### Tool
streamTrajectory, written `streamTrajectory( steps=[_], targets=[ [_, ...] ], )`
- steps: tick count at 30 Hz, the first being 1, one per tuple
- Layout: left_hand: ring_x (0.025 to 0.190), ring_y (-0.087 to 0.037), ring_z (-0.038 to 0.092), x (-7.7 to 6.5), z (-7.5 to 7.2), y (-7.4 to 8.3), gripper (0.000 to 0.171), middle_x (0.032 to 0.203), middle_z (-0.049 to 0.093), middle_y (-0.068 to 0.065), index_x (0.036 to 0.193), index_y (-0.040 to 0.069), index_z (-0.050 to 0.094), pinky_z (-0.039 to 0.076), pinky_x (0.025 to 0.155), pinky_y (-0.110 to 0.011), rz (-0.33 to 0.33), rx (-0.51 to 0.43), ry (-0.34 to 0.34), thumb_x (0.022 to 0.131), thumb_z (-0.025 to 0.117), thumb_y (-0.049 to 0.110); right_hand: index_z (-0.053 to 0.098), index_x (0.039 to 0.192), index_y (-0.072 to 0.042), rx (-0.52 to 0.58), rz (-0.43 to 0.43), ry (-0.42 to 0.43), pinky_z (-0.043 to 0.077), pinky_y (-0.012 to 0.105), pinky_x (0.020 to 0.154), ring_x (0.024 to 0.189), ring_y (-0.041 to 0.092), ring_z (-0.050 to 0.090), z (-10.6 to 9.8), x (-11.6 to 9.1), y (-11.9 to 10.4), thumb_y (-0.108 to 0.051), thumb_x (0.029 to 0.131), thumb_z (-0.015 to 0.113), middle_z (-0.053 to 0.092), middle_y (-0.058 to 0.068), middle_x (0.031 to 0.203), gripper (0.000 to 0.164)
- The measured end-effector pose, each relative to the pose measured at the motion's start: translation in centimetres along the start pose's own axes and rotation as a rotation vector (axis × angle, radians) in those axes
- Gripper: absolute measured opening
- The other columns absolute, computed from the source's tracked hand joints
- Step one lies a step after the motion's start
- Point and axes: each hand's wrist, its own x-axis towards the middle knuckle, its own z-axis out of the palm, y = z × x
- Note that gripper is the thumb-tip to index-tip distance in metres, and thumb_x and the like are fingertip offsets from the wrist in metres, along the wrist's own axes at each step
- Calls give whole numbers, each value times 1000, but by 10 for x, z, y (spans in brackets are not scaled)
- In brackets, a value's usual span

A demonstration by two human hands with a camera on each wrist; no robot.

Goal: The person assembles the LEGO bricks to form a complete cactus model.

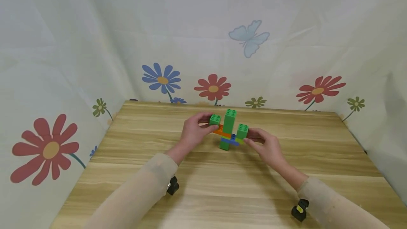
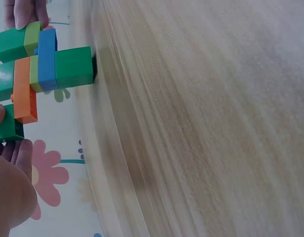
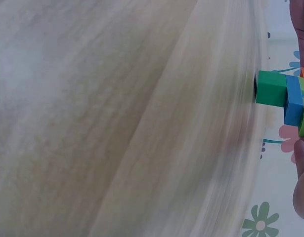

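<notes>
A toy-brick structure stands on the table, or just over it, between both hands. At its foot is a green brick [image 2: 74,66], with a blue brick [image 2: 47,64] crossing above. Higher up come a lime brick [image 2: 32,39], an orange brick [image 2: 24,94] and a tall green block [image 1: 229,122] in the middle. The left hand [image 1: 194,130] pinches the left green brick [image 1: 215,119], which sits on the orange one's end. Thumb and fingers of the right hand [image 1: 267,147] hold the right green brick [image 1: 242,131] over the lime end.
The wooden table [image 1: 203,193] spreads around the structure. Behind it hangs a pale curtain [image 1: 184,27] printed with flowers and a butterfly. Black wrist devices show by the left sleeve [image 1: 172,186] and the right sleeve [image 1: 334,200].
</notes>
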Motion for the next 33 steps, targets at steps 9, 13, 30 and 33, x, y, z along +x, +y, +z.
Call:
streamTrajectory(
  steps=[9,13,30,33],
  targets=[
    [109,-21,74,-3,-3,10,45,119,77,-2,131,13,74,63,91,-34,-51,81,46,90,89,22,69,135,2,81,150,-44,59,18,89,112,26,74,-1,7,-2,-18,101,78,76,19,124,41],
    [107,-22,75,-3,-4,13,45,117,78,-3,131,12,74,63,89,-34,-78,116,55,90,89,25,68,136,4,113,198,-54,58,18,89,109,18,74,-1,11,-2,-19,101,77,75,21,125,43],
    [100,-25,72,-1,-3,13,40,108,77,-8,119,5,78,63,85,-37,-271,181,87,89,90,29,60,143,10,220,285,-216,58,44,103,113,39,74,-2,26,8,-19,106,71,68,29,135,48],
    [99,-25,73,0,-3,12,40,108,78,-8,117,5,78,63,86,-37,-313,200,92,89,91,30,61,142,10,212,296,-235,59,39,101,112,37,75,-1,30,9,-18,106,70,69,28,135,47]
  ],
)
